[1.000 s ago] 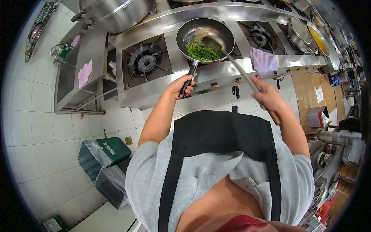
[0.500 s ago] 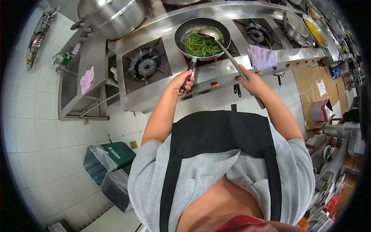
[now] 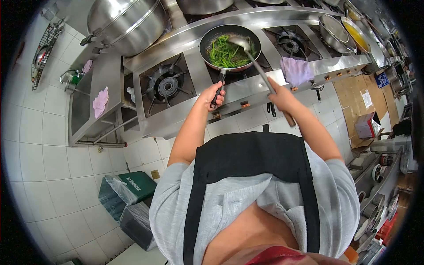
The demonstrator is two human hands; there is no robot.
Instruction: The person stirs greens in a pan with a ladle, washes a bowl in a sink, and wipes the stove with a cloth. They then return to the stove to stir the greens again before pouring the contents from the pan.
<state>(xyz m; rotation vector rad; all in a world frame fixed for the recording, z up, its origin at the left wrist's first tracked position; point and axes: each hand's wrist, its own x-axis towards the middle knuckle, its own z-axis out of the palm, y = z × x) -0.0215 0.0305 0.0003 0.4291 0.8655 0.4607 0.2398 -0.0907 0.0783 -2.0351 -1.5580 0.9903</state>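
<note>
My left hand (image 3: 213, 95) is closed round the black handle of a dark frying pan (image 3: 206, 39), which sits over a stove burner. In the pan lie cut green vegetables (image 3: 224, 53), gathered mostly on its left side. A long-handled ladle (image 3: 260, 70) is gripped in my right hand (image 3: 282, 96); the handle's brown end sticks out below my fist. The ladle's bowl is inside the pan at the upper right, beside the greens and slightly blurred by motion.
Bare burners (image 3: 168, 84) flank the pan. A purple cloth (image 3: 297, 70) hangs over the stove's front edge. Large steel pots (image 3: 128, 26) stand at the back left, bowls (image 3: 334, 30) at the right. Green bins (image 3: 128, 181) are on the floor at lower left.
The ladle has shifted inside the pan, and the greens now lie more to the left, baring the pan's right side. My right hand has moved slightly left; my left hand keeps its hold.
</note>
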